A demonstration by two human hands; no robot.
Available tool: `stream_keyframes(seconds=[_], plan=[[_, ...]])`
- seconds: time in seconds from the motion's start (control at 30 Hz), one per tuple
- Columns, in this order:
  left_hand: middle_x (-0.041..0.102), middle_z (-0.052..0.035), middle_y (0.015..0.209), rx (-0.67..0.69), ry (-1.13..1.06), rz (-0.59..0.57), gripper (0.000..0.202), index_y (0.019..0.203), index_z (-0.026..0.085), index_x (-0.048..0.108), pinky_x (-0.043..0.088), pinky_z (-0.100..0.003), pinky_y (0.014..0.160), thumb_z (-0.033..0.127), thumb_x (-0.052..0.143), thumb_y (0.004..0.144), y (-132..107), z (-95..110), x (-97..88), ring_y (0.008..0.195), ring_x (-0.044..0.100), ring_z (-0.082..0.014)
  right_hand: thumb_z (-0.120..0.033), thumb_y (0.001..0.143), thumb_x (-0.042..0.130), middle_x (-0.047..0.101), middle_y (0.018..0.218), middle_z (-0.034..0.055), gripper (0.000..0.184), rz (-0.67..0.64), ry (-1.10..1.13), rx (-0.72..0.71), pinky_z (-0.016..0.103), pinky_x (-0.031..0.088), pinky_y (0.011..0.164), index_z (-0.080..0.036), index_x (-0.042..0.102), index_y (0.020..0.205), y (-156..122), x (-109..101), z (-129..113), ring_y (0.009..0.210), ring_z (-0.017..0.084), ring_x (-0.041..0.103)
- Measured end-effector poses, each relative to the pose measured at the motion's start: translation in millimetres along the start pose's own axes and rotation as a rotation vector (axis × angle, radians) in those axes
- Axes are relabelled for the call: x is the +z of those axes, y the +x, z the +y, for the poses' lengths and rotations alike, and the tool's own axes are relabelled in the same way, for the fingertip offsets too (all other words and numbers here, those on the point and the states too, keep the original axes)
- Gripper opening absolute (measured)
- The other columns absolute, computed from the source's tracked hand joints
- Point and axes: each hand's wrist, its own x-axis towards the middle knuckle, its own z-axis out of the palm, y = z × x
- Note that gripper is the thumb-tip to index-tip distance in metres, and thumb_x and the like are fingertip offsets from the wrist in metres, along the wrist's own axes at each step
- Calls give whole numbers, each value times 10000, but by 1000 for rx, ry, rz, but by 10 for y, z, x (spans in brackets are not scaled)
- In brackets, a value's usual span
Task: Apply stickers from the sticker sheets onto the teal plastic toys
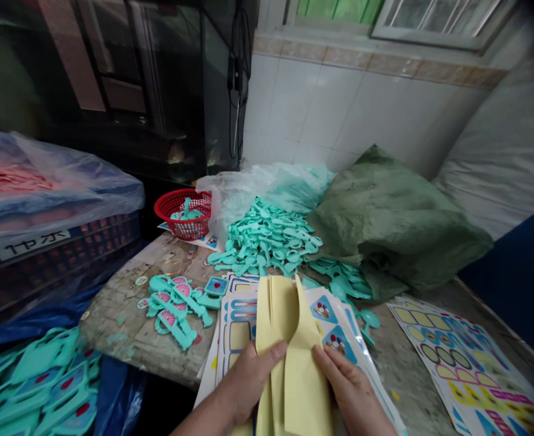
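Observation:
Between my two hands is curled yellow paper (306, 375), in several long strips or folds, above a stack of printed sticker sheets (335, 330). My left hand (249, 381) grips its left side, thumb lying on top. At the right edge, my right hand (351, 387) pinches the paper between thumb and fingers. Left of the stack lie turquoise plastic pieces with pink fan-like stickers (176, 303). Beside them is a turquoise piece with a red heart sticker (215, 287). The undersides of both hands are hidden.
A heap of turquoise plastic pieces (267, 236) spills from a clear bag (271, 181) behind the sheets. Around it are a red basket (183, 212), a green sack (398, 224) and more sticker sheets (458, 357). Lower left, a blue-lined container holds turquoise pieces (44, 381).

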Motion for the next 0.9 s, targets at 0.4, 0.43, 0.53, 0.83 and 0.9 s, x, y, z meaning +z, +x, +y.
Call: stream_keyframes(seconds=[0.4, 0.43, 0.53, 0.83, 0.9], plan=[[707, -149, 1035, -38, 19, 18, 462, 1152, 110, 576, 532, -449, 817, 378, 636, 780, -12, 2, -21, 897, 680, -304, -580, 779, 522, 678, 1118, 105, 683, 139, 21, 7, 374, 525, 811, -207, 438, 1345, -290, -384, -207, 1065, 279, 608], [704, -147, 1044, -35, 10, 4, 455, 1153, 112, 573, 533, -445, 816, 375, 631, 786, -9, 0, -23, 903, 679, -302, -542, 735, 602, 691, 1091, 94, 688, 172, 16, 25, 360, 525, 814, -203, 469, 1319, -264, -436, -178, 1046, 276, 619], [705, -151, 1040, -36, 11, 3, 425, 1111, 101, 593, 536, -440, 815, 378, 626, 790, -5, 2, -20, 913, 675, -306, -540, 669, 650, 732, 967, 61, 614, 261, -133, -3, 340, 546, 750, -186, 604, 1169, -100, -635, -4, 902, 269, 673], [723, -143, 984, -21, 30, 46, 411, 1078, 89, 608, 532, -436, 828, 347, 663, 763, -35, 21, 7, 872, 686, -291, -500, 761, 511, 670, 1109, 113, 483, 527, -959, -464, 452, 480, 852, -179, 621, 1105, 18, -817, 42, 1003, 323, 608], [719, -145, 996, -14, 32, 46, 433, 1093, 91, 603, 526, -436, 832, 352, 671, 754, -25, 12, 4, 878, 684, -292, -456, 797, 503, 608, 1213, 139, 497, 548, -1022, -683, 475, 439, 922, -156, 560, 1188, -58, -607, 20, 1100, 325, 554]])
